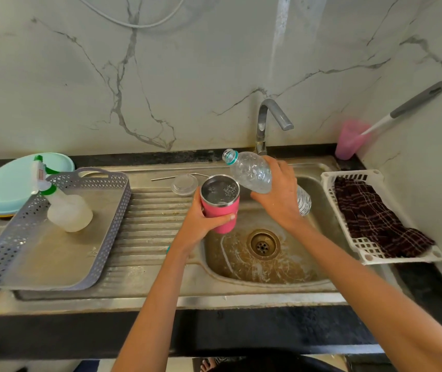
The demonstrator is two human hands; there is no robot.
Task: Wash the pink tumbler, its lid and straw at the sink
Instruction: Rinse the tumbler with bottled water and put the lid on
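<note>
- Pink on the outside and steel within: tumbler [221, 212] gripped round its body by the left hand [201, 220], upright above the left edge of the sink [241, 300] bowl, lid off, bubbly water showing inside.
- Clear plastic bottle [252, 171], uncapped, clasped round its middle by the right hand [279, 196], neck close above the tumbler's rim. No stream visible, and too clear to tell how much water remains.
- Probably a rinse fill. Keep the tumbler level over the bowl, bring the bottle mouth squarely over the opening, pour slowly and stop short of the brim. Then swirl and tip towards the drain [263, 245].
- Clear lid [184, 184] lying on the ribbed drainboard just behind the tumbler, with the thin metal straw [173, 178] beside it along the back ledge.
- Grey basket [123, 202] on the left, holding a spray bottle [65, 209] on its side.
- White basket [328, 181] on the right, holding a dark checked cloth [375, 221].
- Pink cup [348, 142] in the corner, holding a long-handled brush [408, 106].
- Pale green plates [7, 183] stacked on the desk at far left.
</note>
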